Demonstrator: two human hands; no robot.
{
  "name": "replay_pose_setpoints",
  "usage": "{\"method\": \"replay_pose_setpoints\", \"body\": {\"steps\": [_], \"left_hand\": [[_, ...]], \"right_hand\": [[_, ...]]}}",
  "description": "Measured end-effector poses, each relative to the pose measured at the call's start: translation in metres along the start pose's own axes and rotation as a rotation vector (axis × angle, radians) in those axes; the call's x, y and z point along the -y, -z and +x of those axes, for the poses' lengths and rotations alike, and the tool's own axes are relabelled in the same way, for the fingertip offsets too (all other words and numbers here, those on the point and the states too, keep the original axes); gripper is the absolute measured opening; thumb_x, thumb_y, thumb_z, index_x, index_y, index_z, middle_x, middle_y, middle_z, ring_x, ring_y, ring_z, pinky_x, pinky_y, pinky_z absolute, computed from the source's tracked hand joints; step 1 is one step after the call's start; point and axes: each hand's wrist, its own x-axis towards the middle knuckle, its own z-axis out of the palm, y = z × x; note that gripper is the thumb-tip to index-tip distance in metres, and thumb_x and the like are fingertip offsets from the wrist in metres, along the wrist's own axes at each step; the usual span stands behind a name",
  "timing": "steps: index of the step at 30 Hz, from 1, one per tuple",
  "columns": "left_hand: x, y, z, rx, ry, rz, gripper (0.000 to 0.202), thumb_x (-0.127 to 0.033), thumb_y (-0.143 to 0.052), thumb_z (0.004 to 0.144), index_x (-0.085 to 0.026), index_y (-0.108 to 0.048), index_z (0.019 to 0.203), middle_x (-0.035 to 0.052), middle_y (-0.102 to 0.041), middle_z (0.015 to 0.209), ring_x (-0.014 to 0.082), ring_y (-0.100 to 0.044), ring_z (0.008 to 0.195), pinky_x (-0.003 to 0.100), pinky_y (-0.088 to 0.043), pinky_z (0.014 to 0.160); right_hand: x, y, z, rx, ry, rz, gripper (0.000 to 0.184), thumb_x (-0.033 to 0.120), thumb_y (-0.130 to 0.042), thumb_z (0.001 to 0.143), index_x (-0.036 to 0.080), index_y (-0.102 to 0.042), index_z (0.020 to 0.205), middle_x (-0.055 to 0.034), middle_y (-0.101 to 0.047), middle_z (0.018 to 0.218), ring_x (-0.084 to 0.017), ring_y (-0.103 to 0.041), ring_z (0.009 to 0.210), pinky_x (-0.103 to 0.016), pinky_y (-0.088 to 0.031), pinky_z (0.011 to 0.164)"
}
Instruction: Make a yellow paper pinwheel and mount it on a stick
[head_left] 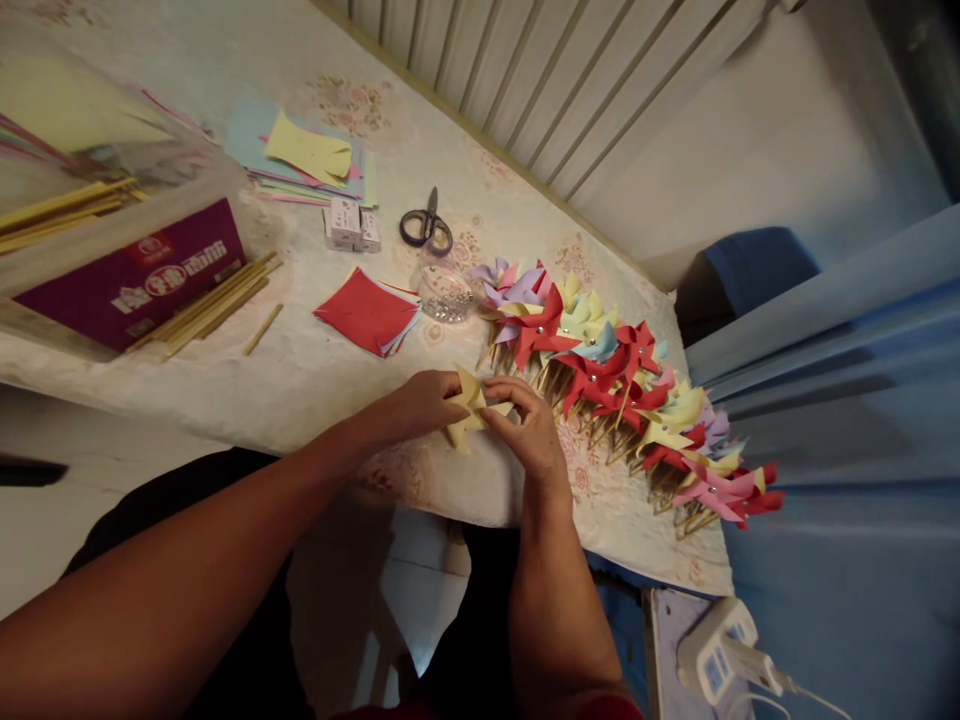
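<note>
Between my two hands, over the table's front edge, is a yellow paper pinwheel [469, 412] with its corners folded inward. My left hand [429, 404] pinches its left side. The fingers of my right hand [529, 428] are closed on its right side, near the centre. Just beyond my hands lies a stack of cut paper squares [366, 312], red on top. Beside it sits a clear tub of small metal fasteners [447, 296]. A long row of finished pinwheels [600, 370] on sticks lies to the right.
Black scissors [429, 228] lie behind the tub. Small boxes [345, 224] stand by a pile of coloured paper [307, 150]. At left, a plastic bin [67, 290] holds sticks, with loose wooden sticks [217, 306] beside it. A power strip [718, 655] is at lower right.
</note>
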Motion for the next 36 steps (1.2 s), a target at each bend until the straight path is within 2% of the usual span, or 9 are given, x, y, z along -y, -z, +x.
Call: {"method": "replay_pose_setpoints", "body": {"steps": [6,13,16,18,21,23,25,31,36], "left_hand": [[-0.002,-0.003,-0.001,-0.001,-0.071,0.005,0.014,-0.023,-0.056,0.066,-0.016,-0.062,0.075,0.0,-0.063,0.075,0.015,-0.054,0.07,0.026,-0.038,0.062],[-0.002,-0.003,-0.001,-0.029,-0.072,-0.013,0.009,-0.023,-0.057,0.066,-0.016,-0.058,0.073,-0.0022,-0.058,0.069,0.0124,-0.051,0.065,0.025,-0.036,0.059],[-0.003,0.0,-0.002,0.018,-0.008,-0.189,0.015,-0.03,-0.062,0.069,-0.017,-0.057,0.074,-0.0024,-0.058,0.068,0.0125,-0.052,0.063,0.025,-0.038,0.059],[-0.003,0.002,-0.001,0.06,0.054,-0.364,0.025,-0.039,-0.066,0.072,-0.016,-0.059,0.078,-0.001,-0.06,0.07,0.0131,-0.055,0.064,0.025,-0.041,0.06],[0.001,0.003,0.0,0.101,0.085,-0.619,0.039,-0.052,-0.067,0.076,-0.014,-0.063,0.086,0.004,-0.067,0.081,0.0146,-0.06,0.071,0.029,-0.047,0.07],[0.003,0.002,0.001,0.107,0.073,-0.732,0.042,-0.055,-0.068,0.076,-0.014,-0.064,0.087,0.0052,-0.068,0.086,0.0147,-0.062,0.076,0.028,-0.047,0.074],[0.004,-0.002,0.0,0.092,0.056,-0.78,0.04,-0.051,-0.072,0.074,-0.015,-0.065,0.089,0.0038,-0.067,0.084,0.0133,-0.06,0.075,0.026,-0.046,0.072],[-0.004,-0.013,-0.002,0.036,0.081,-0.74,0.041,-0.039,-0.076,0.063,-0.014,-0.066,0.093,0.0006,-0.065,0.077,0.012,-0.054,0.065,0.024,-0.04,0.059],[-0.007,-0.019,-0.001,-0.132,0.095,-0.575,0.033,-0.037,-0.07,0.064,-0.014,-0.064,0.087,-0.0009,-0.061,0.076,0.0119,-0.051,0.065,0.023,-0.037,0.058]], "right_hand": [[0.0,-0.008,-0.001,0.083,-0.021,-0.024,0.004,0.027,-0.07,0.078,0.023,-0.071,0.076,-0.0051,-0.071,0.097,-0.021,-0.065,0.098,-0.037,-0.048,0.095],[-0.004,-0.011,-0.001,0.088,-0.025,0.006,0.005,0.023,-0.068,0.078,0.023,-0.072,0.075,-0.0033,-0.07,0.092,-0.02,-0.065,0.094,-0.034,-0.047,0.092],[-0.006,-0.011,-0.002,0.073,-0.082,0.065,0.009,0.029,-0.07,0.077,0.022,-0.071,0.073,-0.0026,-0.071,0.09,-0.019,-0.065,0.09,-0.032,-0.048,0.088],[-0.01,-0.012,-0.003,0.036,-0.174,0.134,0.014,0.036,-0.071,0.076,0.022,-0.071,0.075,-0.0019,-0.072,0.087,-0.019,-0.065,0.083,-0.031,-0.051,0.08],[-0.017,-0.014,-0.004,-0.044,-0.314,0.259,0.021,0.041,-0.074,0.072,0.021,-0.071,0.079,-0.0003,-0.072,0.078,-0.019,-0.065,0.072,-0.03,-0.052,0.067],[-0.02,-0.016,-0.003,-0.096,-0.347,0.317,0.021,0.04,-0.074,0.071,0.021,-0.071,0.08,-0.0001,-0.072,0.073,-0.02,-0.066,0.071,-0.03,-0.052,0.064],[-0.021,-0.019,-0.003,-0.137,-0.35,0.346,0.021,0.039,-0.073,0.071,0.021,-0.071,0.08,-0.0004,-0.072,0.072,-0.021,-0.067,0.072,-0.03,-0.052,0.063],[-0.019,-0.031,-0.001,-0.223,-0.384,0.401,0.023,0.042,-0.072,0.07,0.02,-0.069,0.079,-0.0002,-0.072,0.074,-0.02,-0.067,0.073,-0.028,-0.052,0.063],[-0.017,-0.041,-0.002,-0.25,-0.405,0.441,0.022,0.041,-0.074,0.069,0.021,-0.067,0.076,0.0018,-0.069,0.069,-0.018,-0.064,0.069,-0.026,-0.05,0.061]]}}
